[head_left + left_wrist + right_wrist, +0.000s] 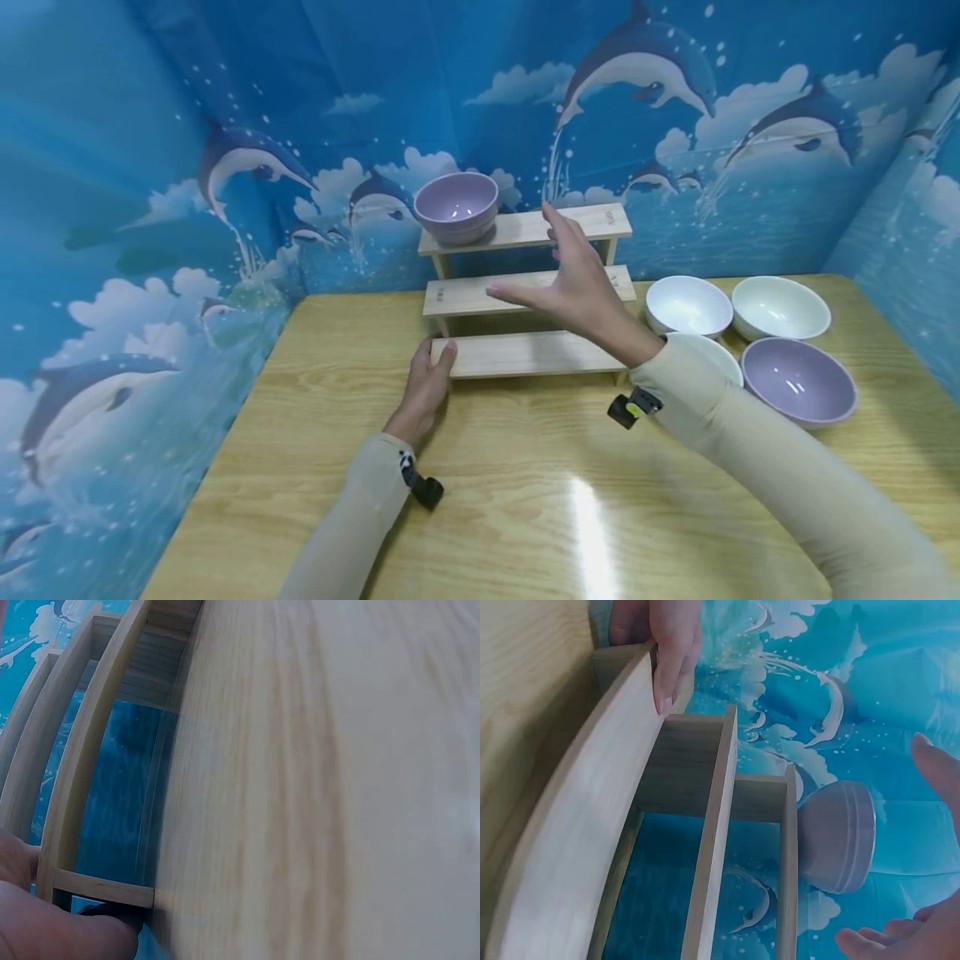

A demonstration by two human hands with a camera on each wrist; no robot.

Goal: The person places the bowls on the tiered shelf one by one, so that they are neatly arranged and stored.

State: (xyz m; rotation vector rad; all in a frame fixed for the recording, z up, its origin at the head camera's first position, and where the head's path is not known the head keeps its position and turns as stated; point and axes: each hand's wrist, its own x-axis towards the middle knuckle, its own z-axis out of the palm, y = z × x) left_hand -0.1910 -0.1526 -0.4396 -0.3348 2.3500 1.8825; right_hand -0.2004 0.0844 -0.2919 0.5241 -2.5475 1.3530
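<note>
My left hand (427, 387) grips the rack (465, 296) at the back edge of the bench (495, 483); my right hand (588, 296) is empty, spread wide.
The left holds the bottom shelf's (532, 354) left end; the right hangs near the purple bowl (457, 212), on the top shelf's (555, 227) left end. Four bowls (798, 379) sit toward the back right corner.

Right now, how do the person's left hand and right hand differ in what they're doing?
The left hand grips the left end of the wooden rack's lowest shelf; the right hand is in the air, holding nothing.
The left hand's thumb and fingers close around wood; the right hand's thumb and fingers are spread wide apart.
Both hands are bare, with light sleeves and a small black device at each wrist.
</note>
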